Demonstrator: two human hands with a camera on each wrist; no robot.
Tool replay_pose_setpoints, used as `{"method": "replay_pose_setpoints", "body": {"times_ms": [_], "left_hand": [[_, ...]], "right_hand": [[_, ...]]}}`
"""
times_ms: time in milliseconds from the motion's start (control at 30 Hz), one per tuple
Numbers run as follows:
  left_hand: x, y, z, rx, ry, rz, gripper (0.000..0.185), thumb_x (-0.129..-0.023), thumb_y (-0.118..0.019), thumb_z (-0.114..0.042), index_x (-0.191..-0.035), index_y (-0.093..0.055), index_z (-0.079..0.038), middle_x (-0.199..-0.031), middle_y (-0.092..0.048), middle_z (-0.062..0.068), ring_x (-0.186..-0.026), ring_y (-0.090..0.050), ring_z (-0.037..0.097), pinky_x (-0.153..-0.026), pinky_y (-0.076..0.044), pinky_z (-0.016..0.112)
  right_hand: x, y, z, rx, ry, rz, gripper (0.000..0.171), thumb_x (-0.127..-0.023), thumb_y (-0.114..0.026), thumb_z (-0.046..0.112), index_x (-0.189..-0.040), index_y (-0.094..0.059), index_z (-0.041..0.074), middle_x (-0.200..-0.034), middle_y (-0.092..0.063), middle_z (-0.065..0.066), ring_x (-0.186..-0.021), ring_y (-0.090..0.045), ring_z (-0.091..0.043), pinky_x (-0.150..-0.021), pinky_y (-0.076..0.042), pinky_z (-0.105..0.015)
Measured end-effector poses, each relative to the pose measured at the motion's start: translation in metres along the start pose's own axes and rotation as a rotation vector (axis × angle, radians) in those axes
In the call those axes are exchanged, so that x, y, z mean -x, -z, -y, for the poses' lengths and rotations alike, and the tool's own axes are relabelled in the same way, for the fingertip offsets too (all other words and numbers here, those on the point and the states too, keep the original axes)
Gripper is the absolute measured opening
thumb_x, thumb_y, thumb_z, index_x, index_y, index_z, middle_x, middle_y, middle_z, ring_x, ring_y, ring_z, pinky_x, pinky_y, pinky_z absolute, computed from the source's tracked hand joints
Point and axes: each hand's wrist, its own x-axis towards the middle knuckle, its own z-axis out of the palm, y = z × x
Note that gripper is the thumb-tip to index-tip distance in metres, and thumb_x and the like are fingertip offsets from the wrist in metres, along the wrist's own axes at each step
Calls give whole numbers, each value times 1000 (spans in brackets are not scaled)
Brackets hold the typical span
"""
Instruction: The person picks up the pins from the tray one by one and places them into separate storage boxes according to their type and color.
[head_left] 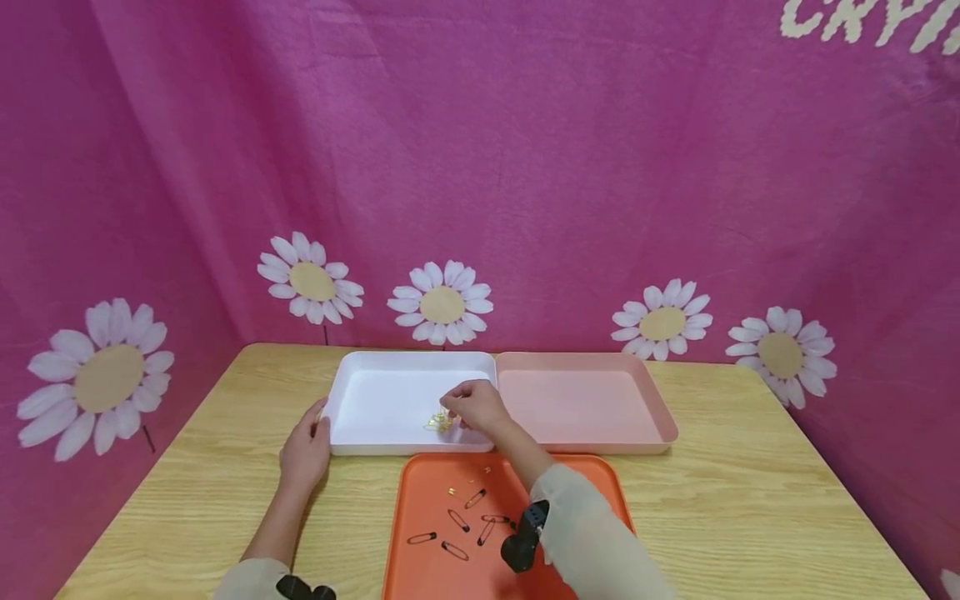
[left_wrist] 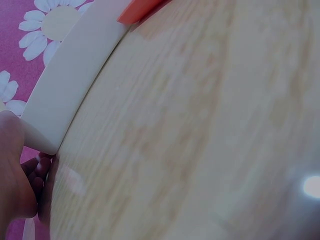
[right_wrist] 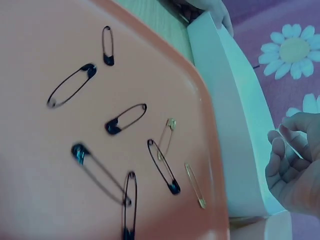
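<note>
White tray (head_left: 412, 447) and left grip (head_left: 303, 454) meet at the far left of our desk (head_left: 757, 500): we hold the tray by its left end, around the near corner, apparently to steady it. Inside, towards the right, lies a heap of gold safety pins (head_left: 438, 422). It sits just below our right grip (head_left: 474, 406), whose thumb and forefinger pinch a thin sliver (right_wrist: 278, 130), likely another gold pin, perhaps held by the tips for fine control. Nearer to us, the orange tray (head_left: 423, 575) lies just beside the white one, presumably for a short reach; black safety pins (right_wrist: 114, 126) spread across it, with stray gold pins (right_wrist: 195, 186) towards its far rim. Far right, the pink tray (head_left: 577, 396) adjoins the white.
</note>
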Motion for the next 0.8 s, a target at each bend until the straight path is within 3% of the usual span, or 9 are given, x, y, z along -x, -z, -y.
{"method": "replay_pose_setpoints", "body": {"times_ms": [167,700,800], "left_hand": [[-1,0,0,0,-2,-3,48,-100,-29,-29,-146,-32,-14,-135,-47,25,-129,-38,41,-108,-19,58],[-2,-2,2,-11,-10,-8,47,-99,-30,-27,-145,-34,-14,-131,-50,25,-127,-40,40,-107,-20,58],[-1,-1,2,-7,-6,-4,48,-100,-29,-27,-145,-33,-14,-132,-49,25,-128,-39,40,-107,-19,58]], "right_hand": [[9,7,4,50,52,43,17,-85,-66,19,-88,-69,3,-72,-64,-7,-54,-48,-10,-50,-43,-19],[37,25,-4,122,170,168,16,-86,-65,20,-88,-70,5,-67,-58,1,-48,-46,-10,-47,-41,-21],[42,28,-9,158,189,178,15,-86,-65,20,-87,-70,6,-68,-58,2,-53,-47,-10,-50,-41,-22]]}}
